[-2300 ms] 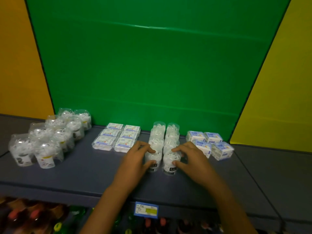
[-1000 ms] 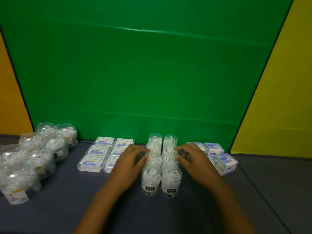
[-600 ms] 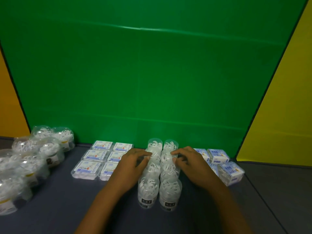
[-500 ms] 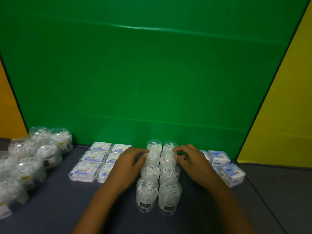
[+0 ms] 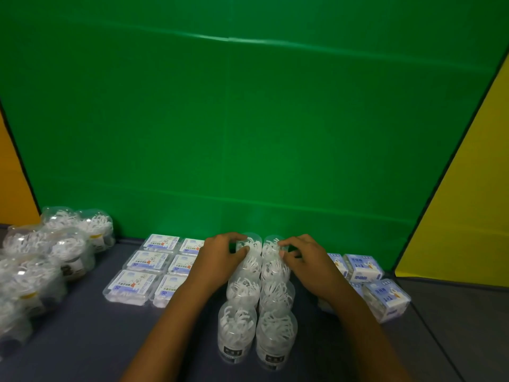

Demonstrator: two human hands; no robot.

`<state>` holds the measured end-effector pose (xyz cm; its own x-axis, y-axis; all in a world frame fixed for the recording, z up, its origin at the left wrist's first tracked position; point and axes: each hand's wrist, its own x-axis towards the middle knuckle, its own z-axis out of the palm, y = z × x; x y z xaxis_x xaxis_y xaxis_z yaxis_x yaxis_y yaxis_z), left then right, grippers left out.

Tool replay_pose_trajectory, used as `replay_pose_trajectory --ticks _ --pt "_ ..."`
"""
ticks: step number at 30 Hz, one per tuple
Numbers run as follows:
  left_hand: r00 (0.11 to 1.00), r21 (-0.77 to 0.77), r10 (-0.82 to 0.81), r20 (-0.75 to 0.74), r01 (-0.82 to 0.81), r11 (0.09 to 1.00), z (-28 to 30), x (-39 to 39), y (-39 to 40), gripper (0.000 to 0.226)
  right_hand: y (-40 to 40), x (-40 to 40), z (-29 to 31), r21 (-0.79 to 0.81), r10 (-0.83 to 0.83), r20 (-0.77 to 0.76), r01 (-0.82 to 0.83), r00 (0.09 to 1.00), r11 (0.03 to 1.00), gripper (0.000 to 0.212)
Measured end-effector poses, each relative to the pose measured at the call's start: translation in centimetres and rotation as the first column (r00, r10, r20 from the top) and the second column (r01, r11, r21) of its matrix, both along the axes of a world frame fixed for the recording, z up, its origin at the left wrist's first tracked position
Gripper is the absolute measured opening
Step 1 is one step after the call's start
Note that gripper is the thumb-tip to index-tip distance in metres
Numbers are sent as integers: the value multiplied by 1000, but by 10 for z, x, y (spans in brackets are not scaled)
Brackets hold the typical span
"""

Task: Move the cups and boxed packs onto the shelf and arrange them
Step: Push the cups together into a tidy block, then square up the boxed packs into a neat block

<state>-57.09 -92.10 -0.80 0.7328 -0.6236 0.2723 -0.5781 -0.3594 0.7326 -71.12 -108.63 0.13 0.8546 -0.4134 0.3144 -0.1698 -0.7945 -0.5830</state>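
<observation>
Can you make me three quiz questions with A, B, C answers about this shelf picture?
1. Where are the flat packs? A left of the tall cups B right of them C on top of them
2. What colour is the back wall? A red B green C white
3. What does the left hand do? A hangs free B holds a bottle C holds a back cup

Answers: 1 A, they lie beside the left arm. 2 B, it is plain green. 3 C, fingers curl round it; the right hand touches its neighbour.
</observation>
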Motion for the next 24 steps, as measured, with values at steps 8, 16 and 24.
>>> replay_pose_trajectory --ticks 8,16,24 --pt "999 55 16 31 -18 998 3 -4 2 41 2 -9 4 10 14 -41 -14 999 1000 30" --pt "950 -18 -5 312 11 1000 29 -44 8 34 -20 -80 14 -147 -125 -30 119 992 982 29" --pt "855 123 -216 471 179 976 48 -127 -34 36 -54 -151 7 -80 -167 -115 158 979 984 40"
